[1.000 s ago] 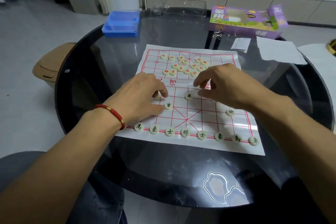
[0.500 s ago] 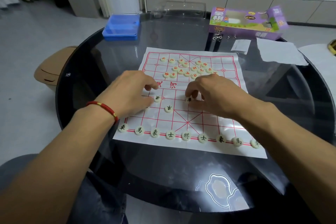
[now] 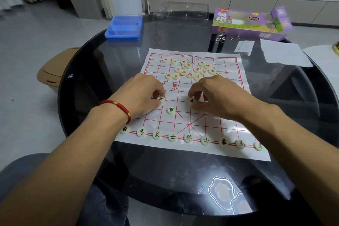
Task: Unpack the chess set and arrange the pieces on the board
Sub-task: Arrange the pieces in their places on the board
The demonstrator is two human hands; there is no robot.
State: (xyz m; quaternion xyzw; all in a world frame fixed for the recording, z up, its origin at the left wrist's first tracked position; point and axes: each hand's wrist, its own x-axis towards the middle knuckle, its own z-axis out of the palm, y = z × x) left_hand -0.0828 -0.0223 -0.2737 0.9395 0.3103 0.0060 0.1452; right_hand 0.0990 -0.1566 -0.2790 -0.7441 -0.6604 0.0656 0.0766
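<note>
A paper board point(image 3: 227, 134) printed with a red grid lies flat on the round dark glass table point(image 3: 88, 71). Along its near edge a row of nine black-lettered pieces point(image 3: 188, 138) sits in line, left corner to right corner. At the far end a loose cluster of red-lettered pieces point(image 3: 190, 69) lies scattered, not on any row.

Both hands work mid-board, a little apart. The left hand point(image 3: 141, 93), a red cord bracelet point(image 3: 119, 107) on its wrist, curls its fingertips onto a black-lettered disc point(image 3: 161, 98) at the left. The right hand point(image 3: 218, 95) pinches another black disc point(image 3: 191, 100) nearer the centre line, fingers bent over it. Between them, slightly nearer, a third black piece point(image 3: 171, 110) lies untouched on the grid. The right forearm covers part of the board's right side, so what lies beneath cannot be seen.

Beyond the board, a blue plastic box point(image 3: 124, 27) stands at the far left of the table, a purple carton point(image 3: 249, 22) at the far right, with torn white paper point(image 3: 282, 53) and a small folded slip point(image 3: 244, 47) near it. A tan bin point(image 3: 53, 68) stands on the floor to the left.
</note>
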